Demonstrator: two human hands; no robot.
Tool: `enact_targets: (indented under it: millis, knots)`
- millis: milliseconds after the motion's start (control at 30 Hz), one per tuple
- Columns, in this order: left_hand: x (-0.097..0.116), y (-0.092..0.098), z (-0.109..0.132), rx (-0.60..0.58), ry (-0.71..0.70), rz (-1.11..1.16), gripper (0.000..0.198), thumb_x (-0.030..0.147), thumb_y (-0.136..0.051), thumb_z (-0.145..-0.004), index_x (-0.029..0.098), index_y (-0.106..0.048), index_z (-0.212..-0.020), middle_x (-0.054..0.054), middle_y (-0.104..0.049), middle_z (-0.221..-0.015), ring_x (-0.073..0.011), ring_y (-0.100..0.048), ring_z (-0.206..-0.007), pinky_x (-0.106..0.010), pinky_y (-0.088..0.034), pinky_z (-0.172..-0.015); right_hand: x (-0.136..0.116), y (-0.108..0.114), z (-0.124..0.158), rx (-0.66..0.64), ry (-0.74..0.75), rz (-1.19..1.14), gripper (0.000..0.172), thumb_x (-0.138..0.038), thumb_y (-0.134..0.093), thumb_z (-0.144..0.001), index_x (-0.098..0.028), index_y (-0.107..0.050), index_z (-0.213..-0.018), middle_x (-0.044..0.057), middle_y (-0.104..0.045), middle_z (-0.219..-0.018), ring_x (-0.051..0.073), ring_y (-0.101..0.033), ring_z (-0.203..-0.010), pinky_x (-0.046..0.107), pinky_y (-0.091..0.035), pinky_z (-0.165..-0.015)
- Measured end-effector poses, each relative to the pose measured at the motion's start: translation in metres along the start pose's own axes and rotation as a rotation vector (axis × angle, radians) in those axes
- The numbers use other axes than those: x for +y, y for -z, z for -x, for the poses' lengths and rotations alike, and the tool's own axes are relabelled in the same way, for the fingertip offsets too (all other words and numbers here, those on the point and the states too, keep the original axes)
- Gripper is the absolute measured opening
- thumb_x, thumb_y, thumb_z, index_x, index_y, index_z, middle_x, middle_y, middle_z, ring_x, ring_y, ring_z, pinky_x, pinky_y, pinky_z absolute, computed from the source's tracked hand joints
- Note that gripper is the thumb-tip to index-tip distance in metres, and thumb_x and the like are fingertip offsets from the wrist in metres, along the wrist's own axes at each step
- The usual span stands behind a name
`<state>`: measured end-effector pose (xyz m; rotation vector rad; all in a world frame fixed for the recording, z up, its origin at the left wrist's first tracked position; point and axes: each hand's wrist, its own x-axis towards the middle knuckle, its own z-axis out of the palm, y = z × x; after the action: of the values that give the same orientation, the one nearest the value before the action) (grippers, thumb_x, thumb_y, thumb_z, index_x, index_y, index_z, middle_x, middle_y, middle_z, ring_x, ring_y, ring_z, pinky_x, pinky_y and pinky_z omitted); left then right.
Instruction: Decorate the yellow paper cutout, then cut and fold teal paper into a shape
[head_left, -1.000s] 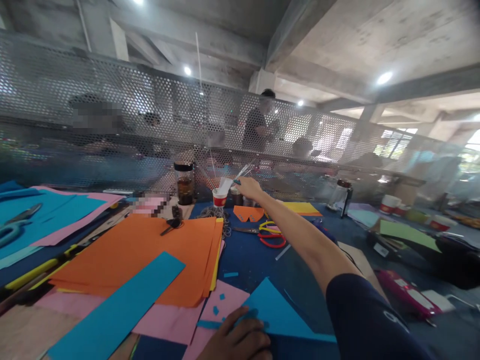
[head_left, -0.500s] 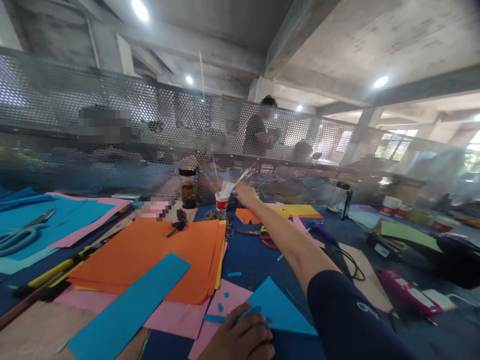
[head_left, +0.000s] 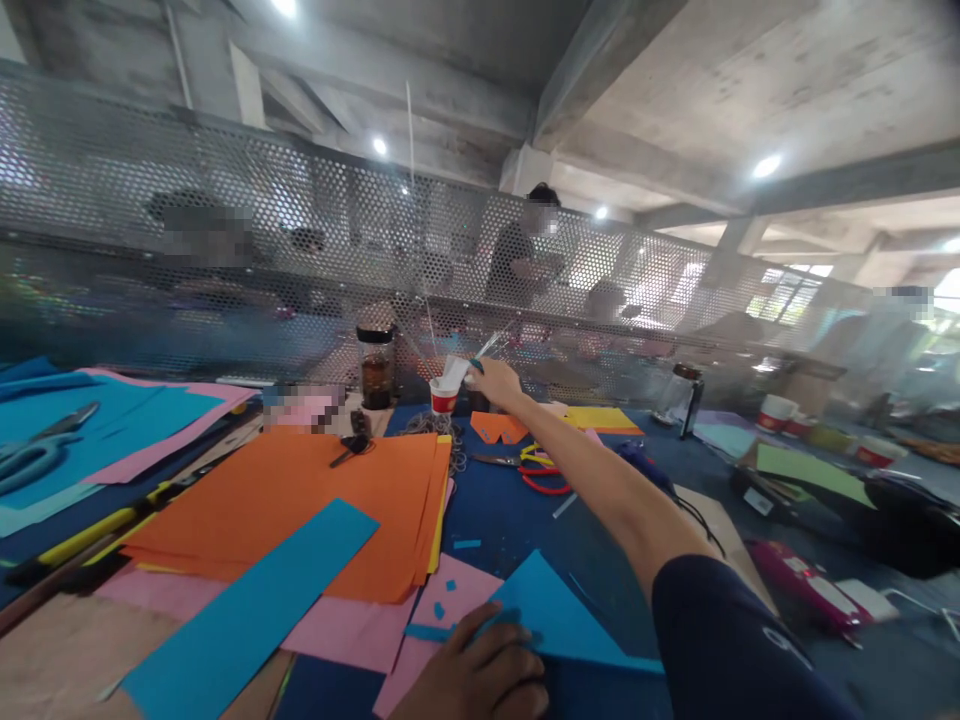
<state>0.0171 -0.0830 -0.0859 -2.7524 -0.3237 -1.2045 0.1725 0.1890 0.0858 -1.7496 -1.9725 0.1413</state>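
Note:
My right hand is stretched far across the table, its fingers closed on something small and teal with thin clear sticks poking out, right at a red-and-white paper cup that holds white paper. My left hand lies at the near edge, fingers curled and pressing down on a blue paper triangle. A dark sleeve covers my right upper arm.
A stack of orange sheets with a blue strip lies left of centre, over pink paper. Red and yellow scissors, a dark glass jar and blue scissors are on the table. A perforated metal screen stands behind, people beyond it.
The view bobbed up and down a little. My right hand stays at the cup with the same small item; my left hand keeps pressing the blue triangle.

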Motion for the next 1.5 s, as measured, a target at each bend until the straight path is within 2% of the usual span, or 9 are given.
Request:
enact_targets:
  millis: [67,133,300,400,533,700,833,1067,1500]
  knots:
    - [-0.001,0.004,-0.003,-0.046,-0.023,0.034,0.018,0.035,-0.055,-0.108,0.023,-0.068,-0.114,0.0,-0.08,-0.112,-0.016,-0.068,-0.123,-0.034,-0.038,-0.125,-0.005,0.012,0.014,-0.018,0.004,-0.156,0.034,-0.042,-0.063,-0.106,-0.016,-0.066,-0.126,0.01,-0.071,-0.121,0.022,-0.071,-0.102,0.042,-0.061,-0.089]
    - [-0.001,0.009,-0.006,0.091,-0.008,0.11,0.024,0.042,-0.053,-0.107,0.023,-0.067,-0.112,-0.001,-0.081,-0.104,-0.0175,-0.071,-0.116,-0.032,-0.048,-0.115,-0.009,0.022,0.037,-0.057,0.025,-0.319,0.044,-0.051,-0.044,-0.112,-0.015,-0.069,-0.116,0.009,-0.076,-0.106,0.017,-0.073,-0.092,0.03,-0.06,-0.082]
    - [-0.002,0.036,-0.019,0.007,0.593,0.46,0.021,0.035,-0.054,-0.105,0.027,-0.068,-0.119,-0.006,-0.079,-0.118,-0.0224,-0.073,-0.114,-0.036,-0.059,-0.096,-0.006,0.038,0.128,-0.158,0.063,-0.673,0.068,-0.069,-0.028,-0.109,-0.017,-0.071,-0.098,0.007,-0.076,-0.092,0.013,-0.069,-0.078,0.02,-0.051,-0.063]
    - [-0.007,0.053,-0.034,0.031,1.008,0.716,0.027,0.049,-0.061,-0.1,0.023,-0.064,-0.109,-0.009,-0.081,-0.111,-0.0275,-0.076,-0.11,-0.042,-0.059,-0.095,-0.001,0.042,0.184,-0.315,0.037,-1.145,0.056,-0.073,-0.058,-0.097,-0.019,-0.072,-0.09,0.004,-0.072,-0.088,0.011,-0.059,-0.065,0.021,-0.046,-0.057]
    - [-0.008,0.065,-0.058,0.096,1.172,0.949,0.047,0.059,-0.075,-0.083,0.022,-0.059,-0.106,-0.008,-0.083,-0.095,-0.03,-0.079,-0.094,-0.042,-0.061,-0.084,0.004,0.042,0.235,-0.383,0.01,-1.29,0.048,-0.067,-0.071,-0.09,-0.02,-0.072,-0.086,0.002,-0.068,-0.087,0.01,-0.057,-0.065,0.023,-0.048,-0.061]
    - [0.002,0.08,-0.067,-0.079,1.081,0.708,0.039,0.06,-0.06,-0.093,0.024,-0.069,-0.082,-0.002,-0.08,-0.078,-0.0255,-0.076,-0.079,-0.034,-0.058,-0.076,0.018,0.051,0.259,-0.263,0.044,-1.081,0.036,-0.056,-0.075,-0.09,-0.023,-0.072,-0.104,0.004,-0.072,-0.099,0.016,-0.068,-0.08,0.031,-0.055,-0.074]
    - [0.001,0.084,-0.055,-0.195,0.91,0.299,0.035,0.052,-0.052,-0.101,0.025,-0.074,-0.096,-0.003,-0.082,-0.09,-0.0263,-0.076,-0.085,-0.032,-0.054,-0.073,0.028,0.07,0.274,-0.121,0.436,-0.484,0.027,-0.038,-0.074,-0.097,-0.03,-0.072,-0.123,0.005,-0.076,-0.116,0.023,-0.068,-0.112,0.038,-0.05,-0.098]
    - [0.004,0.084,-0.053,-0.314,0.39,-0.066,0.025,0.03,-0.049,-0.107,0.025,-0.073,-0.104,-0.004,-0.079,-0.093,-0.0243,-0.072,-0.087,-0.036,-0.048,-0.083,0.024,0.074,0.304,-0.182,0.74,0.139,0.032,-0.045,-0.045,-0.113,-0.028,-0.073,-0.115,0.004,-0.08,-0.096,0.018,-0.072,-0.077,0.029,-0.043,-0.063]
    - [0.02,0.1,-0.06,-0.434,0.553,0.125,0.034,0.032,-0.041,-0.104,0.026,-0.074,-0.098,-0.004,-0.073,-0.083,-0.0252,-0.067,-0.08,-0.036,-0.046,-0.073,0.036,0.088,0.333,-0.085,0.817,0.216,0.043,-0.045,-0.036,-0.116,-0.017,-0.068,-0.105,0.004,-0.075,-0.085,0.017,-0.064,-0.069,0.031,-0.035,-0.061]
